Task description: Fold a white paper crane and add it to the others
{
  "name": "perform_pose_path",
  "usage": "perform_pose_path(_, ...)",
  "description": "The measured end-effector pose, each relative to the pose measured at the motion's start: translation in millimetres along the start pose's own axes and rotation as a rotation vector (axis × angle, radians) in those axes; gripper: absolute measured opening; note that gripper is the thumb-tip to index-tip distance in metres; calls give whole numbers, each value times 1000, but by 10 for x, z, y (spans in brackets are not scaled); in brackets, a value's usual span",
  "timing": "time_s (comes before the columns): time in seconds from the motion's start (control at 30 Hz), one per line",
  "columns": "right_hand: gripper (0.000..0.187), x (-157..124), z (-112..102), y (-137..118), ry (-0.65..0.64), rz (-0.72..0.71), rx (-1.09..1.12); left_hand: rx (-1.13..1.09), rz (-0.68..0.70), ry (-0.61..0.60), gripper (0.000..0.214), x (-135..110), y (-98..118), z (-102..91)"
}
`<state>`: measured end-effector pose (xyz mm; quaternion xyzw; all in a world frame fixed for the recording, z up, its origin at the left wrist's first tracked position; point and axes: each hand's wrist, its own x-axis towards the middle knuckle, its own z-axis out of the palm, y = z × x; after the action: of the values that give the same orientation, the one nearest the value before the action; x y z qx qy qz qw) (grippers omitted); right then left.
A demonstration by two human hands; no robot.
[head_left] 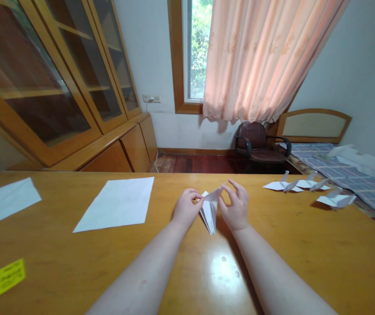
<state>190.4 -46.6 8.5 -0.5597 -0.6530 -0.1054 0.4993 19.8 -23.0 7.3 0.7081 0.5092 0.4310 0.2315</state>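
A partly folded white paper point(208, 214) is held between my two hands, just over the middle of the wooden table point(108, 267). Its narrow split points aim toward me, and a flap slants up to the right. My left hand point(187, 205) pinches its left side between thumb and fingers. On the other side, my right hand point(236, 205) pinches the tip of the raised flap with thumb and index finger, the other fingers lifted. Several folded paper cranes point(336, 200) stand at the right of the table.
Left of my hands lies a flat white sheet point(118, 203); another sheet point(6, 201) is at the far left. A yellow label point(0, 282) sits at the near left. Beyond the table are a glass-door cabinet point(85, 131), a chair point(256, 142) and a bed point(367, 179).
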Motion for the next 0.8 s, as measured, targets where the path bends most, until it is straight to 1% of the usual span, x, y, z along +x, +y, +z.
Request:
perform_pose_path(0.07,23,-17,-37,-71,-70,-124,-66,59,60,18,9,-21,43,-3)
perform_pose_path(0.13,20,-28,-52,-132,-122,-177,-113,111,101,21,9,-40,74,-5)
perform_pose_path(0.3,11,-22,-52,-195,-189,-187,-131,185,130,-15,8,-67,108,-5)
perform_pose_path(0.47,10,-25,-46,-205,-272,-189,-120,246,134,-24,7,-76,111,1)
perform_pose_path(0.57,10,-29,-39,-205,-278,-179,-113,250,159,-13,6,-75,99,5)
perform_pose_path(0.8,10,-21,-36,-195,-200,-165,-121,264,151,9,7,-61,67,1)
